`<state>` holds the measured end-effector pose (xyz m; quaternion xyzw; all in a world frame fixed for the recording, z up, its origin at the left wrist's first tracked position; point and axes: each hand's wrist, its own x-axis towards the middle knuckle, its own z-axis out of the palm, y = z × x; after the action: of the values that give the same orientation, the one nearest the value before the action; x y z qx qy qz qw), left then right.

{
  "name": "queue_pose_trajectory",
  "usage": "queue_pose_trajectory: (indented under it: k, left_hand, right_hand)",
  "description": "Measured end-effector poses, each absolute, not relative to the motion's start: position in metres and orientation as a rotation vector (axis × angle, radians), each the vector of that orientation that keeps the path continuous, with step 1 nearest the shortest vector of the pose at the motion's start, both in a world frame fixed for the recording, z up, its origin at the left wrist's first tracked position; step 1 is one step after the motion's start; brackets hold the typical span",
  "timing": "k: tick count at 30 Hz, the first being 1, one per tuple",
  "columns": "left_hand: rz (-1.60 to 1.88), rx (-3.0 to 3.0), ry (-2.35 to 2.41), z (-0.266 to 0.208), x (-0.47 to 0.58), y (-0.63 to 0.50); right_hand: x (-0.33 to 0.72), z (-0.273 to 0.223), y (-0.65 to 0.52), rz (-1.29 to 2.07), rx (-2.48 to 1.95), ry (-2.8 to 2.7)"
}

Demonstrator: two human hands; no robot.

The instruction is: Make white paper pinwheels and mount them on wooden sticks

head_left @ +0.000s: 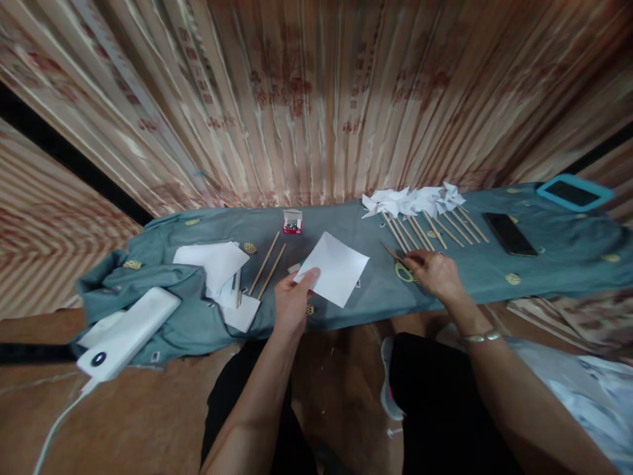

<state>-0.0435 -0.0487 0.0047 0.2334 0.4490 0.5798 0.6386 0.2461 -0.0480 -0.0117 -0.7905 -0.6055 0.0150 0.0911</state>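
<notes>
My left hand (291, 297) pinches a white square sheet of paper (339, 267) by its left corner, thumb on top. The sheet is held flat over the cloth-covered table. Farther right, my right hand (435, 270) is closed on what looks like a pair of scissors (405, 272), with a yellow-green handle loop and a narrow blade pointing up and left. Its fingers partly hide the scissors. Beyond that hand lie several white paper pinwheels (425, 200) on wooden sticks, in a row. Two loose wooden sticks (271, 272) rest left of my left hand.
A small red box (292, 223) of metal pins stands open at the back. White paper sheets (212, 260) lie at left, near a white power bank (131, 333) with a cable. At right are a dark phone (509, 234) and a blue-framed tablet (574, 192). A curtain (316, 99) hangs behind.
</notes>
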Motion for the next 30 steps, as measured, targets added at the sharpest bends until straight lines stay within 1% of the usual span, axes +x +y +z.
queue_pose_trajectory:
  k: [7, 10, 12, 16, 19, 22, 26, 30]
  left_hand:
    - [1.297, 0.546, 1.022, 0.001, -0.033, -0.037]
    - [1.298, 0.549, 1.021, 0.0, -0.028, -0.032]
    - [1.315, 0.546, 1.004, 0.001, -0.026, -0.029]
    - [1.38, 0.517, 0.96, 0.004, -0.027, -0.021]
    - [1.433, 0.483, 0.944, 0.008, -0.03, -0.013]
    - [1.472, 0.475, 0.956, 0.009, -0.032, -0.003]
    - [1.531, 0.465, 0.983, 0.002, -0.03, 0.007]
    - [1.549, 0.488, 1.032, -0.008, -0.025, 0.003]
  right_hand:
    - [0.245, -0.022, -0.05, 0.038, -2.412, -1.924]
    - [0.248, -0.023, -0.05, 0.119, -2.355, -1.777]
    - [0.247, -0.02, -0.051, 0.379, -2.212, -1.524]
    - [0.229, -0.011, -0.057, 1.115, -1.672, -0.987]
    - [0.205, -0.006, -0.065, 1.407, -1.415, -0.724]
    - [0.183, -0.006, -0.075, 1.608, -1.275, -0.656]
    - [0.163, -0.005, -0.088, 1.775, -1.193, -0.686]
    - [0.153, -0.007, -0.097, 1.858, -1.109, -0.768]
